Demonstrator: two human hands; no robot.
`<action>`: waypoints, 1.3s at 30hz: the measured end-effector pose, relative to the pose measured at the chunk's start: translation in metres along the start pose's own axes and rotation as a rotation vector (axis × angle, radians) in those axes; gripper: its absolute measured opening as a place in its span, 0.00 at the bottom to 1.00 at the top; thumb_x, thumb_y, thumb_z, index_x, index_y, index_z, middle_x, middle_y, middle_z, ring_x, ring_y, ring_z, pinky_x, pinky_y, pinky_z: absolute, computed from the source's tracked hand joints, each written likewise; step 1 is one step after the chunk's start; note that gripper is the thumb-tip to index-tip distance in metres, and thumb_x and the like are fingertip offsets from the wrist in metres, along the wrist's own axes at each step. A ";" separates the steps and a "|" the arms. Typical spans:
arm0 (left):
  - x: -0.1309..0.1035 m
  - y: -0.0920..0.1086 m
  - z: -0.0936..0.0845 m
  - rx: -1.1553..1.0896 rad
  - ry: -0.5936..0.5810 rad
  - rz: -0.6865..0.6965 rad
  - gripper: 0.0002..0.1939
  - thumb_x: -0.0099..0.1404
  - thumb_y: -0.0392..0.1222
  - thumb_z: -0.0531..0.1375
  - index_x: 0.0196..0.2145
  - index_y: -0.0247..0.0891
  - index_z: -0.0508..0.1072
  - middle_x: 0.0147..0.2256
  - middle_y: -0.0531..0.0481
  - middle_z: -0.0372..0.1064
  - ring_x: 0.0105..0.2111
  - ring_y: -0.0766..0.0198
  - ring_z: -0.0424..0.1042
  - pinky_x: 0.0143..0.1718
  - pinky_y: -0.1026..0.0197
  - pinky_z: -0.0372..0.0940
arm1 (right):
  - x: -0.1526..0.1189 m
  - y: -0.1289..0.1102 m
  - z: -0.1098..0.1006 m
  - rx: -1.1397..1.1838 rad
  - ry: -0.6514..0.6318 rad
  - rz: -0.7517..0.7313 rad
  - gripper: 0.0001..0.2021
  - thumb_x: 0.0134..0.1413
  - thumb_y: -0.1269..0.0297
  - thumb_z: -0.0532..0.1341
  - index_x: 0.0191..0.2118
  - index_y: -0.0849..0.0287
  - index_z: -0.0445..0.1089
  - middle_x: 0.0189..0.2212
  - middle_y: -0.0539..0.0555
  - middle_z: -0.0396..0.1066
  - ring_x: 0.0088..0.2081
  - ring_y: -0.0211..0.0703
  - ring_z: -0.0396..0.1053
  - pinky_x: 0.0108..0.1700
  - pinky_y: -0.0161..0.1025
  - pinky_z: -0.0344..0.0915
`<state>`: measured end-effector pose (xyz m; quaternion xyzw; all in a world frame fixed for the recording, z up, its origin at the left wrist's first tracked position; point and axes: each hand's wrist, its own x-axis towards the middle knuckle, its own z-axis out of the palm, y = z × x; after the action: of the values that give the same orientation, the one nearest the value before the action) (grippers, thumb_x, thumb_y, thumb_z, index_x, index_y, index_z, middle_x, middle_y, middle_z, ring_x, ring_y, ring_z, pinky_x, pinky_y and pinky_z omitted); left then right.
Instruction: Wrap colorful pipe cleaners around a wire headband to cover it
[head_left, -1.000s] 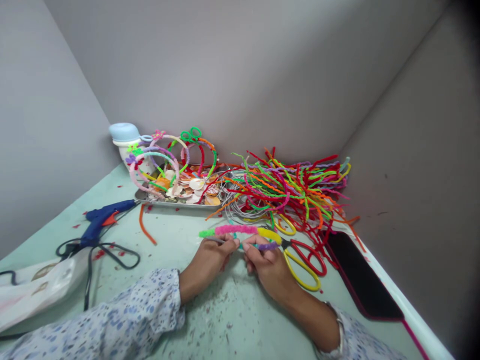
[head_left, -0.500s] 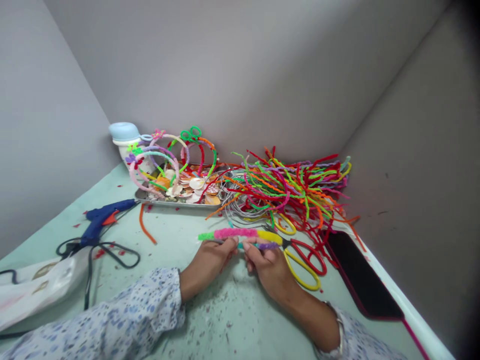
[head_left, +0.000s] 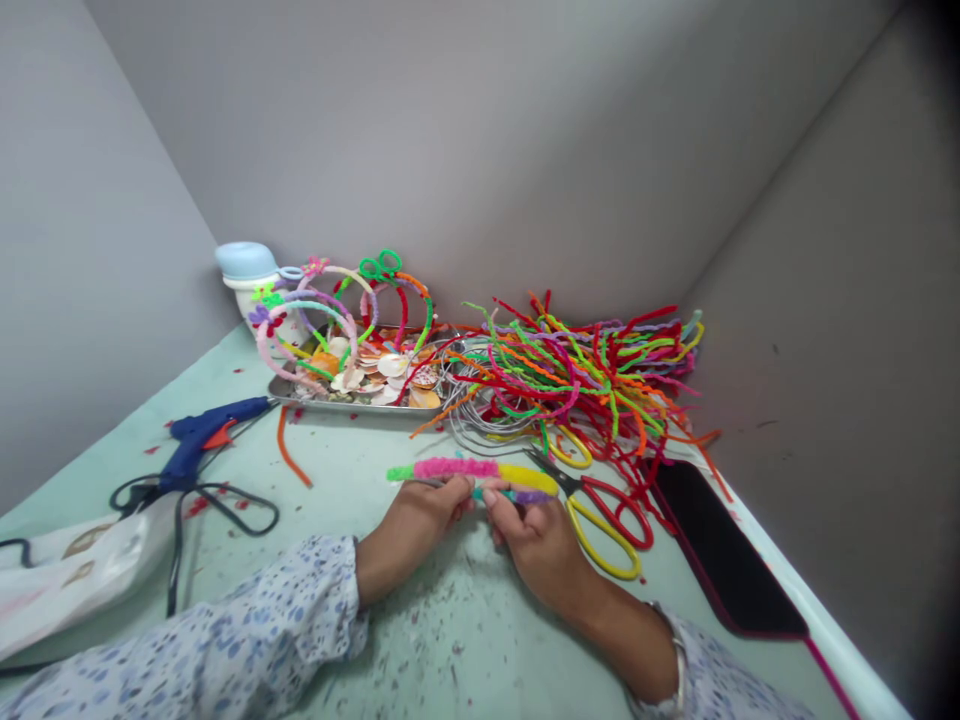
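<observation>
Between my hands is a headband (head_left: pixel 456 468) wrapped in fuzzy pipe cleaner, in bands of green, pink, yellow, purple and teal. My left hand (head_left: pixel 420 522) is closed on its near side, thumb and fingers pinched. My right hand (head_left: pixel 538 540) pinches the same near side by the teal and purple part, thumb on top. The two thumbs nearly meet, and the fingers beneath are partly hidden. Just right of the headband lie scissors (head_left: pixel 611 525) with one red and one yellow handle, blades pointing back left.
Behind, a metal tray (head_left: pixel 352 405) holds seashells and several finished headbands (head_left: pixel 352 325). A tangled pile of pipe cleaners (head_left: pixel 577 375) lies beside it. A blue glue gun (head_left: pixel 202 435) with a black cord is on the left. A dark phone (head_left: pixel 727 550) lies right; a blue-capped bottle (head_left: pixel 247 275) stands behind.
The headband has shifted slightly left in my hands, uncovering more of the scissor blades. Both hands keep their pinch and have barely moved.
</observation>
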<state>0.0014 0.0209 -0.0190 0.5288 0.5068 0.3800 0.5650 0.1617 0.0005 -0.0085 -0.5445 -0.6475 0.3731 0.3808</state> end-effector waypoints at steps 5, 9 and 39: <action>0.000 0.008 0.005 0.029 0.034 -0.033 0.15 0.57 0.47 0.57 0.17 0.38 0.66 0.12 0.56 0.54 0.13 0.70 0.51 0.16 0.64 0.41 | -0.001 -0.002 -0.001 0.009 -0.012 -0.006 0.14 0.59 0.60 0.53 0.24 0.57 0.65 0.16 0.46 0.61 0.21 0.37 0.61 0.27 0.34 0.57; -0.002 0.019 0.009 0.070 0.079 -0.117 0.19 0.59 0.51 0.56 0.17 0.38 0.65 0.12 0.57 0.53 0.13 0.70 0.51 0.16 0.64 0.43 | 0.001 -0.005 0.000 0.163 -0.021 0.096 0.12 0.57 0.59 0.54 0.28 0.57 0.68 0.16 0.45 0.62 0.21 0.37 0.62 0.27 0.34 0.59; -0.002 0.017 0.007 -0.004 0.047 0.102 0.07 0.56 0.36 0.57 0.21 0.37 0.66 0.14 0.58 0.56 0.15 0.71 0.54 0.17 0.67 0.49 | 0.012 0.005 -0.001 0.234 0.076 0.326 0.20 0.54 0.54 0.54 0.17 0.60 0.66 0.13 0.49 0.64 0.19 0.36 0.61 0.25 0.33 0.58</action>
<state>0.0101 0.0205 -0.0023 0.5437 0.4914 0.4217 0.5339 0.1629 0.0125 -0.0112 -0.6080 -0.4882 0.4815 0.4002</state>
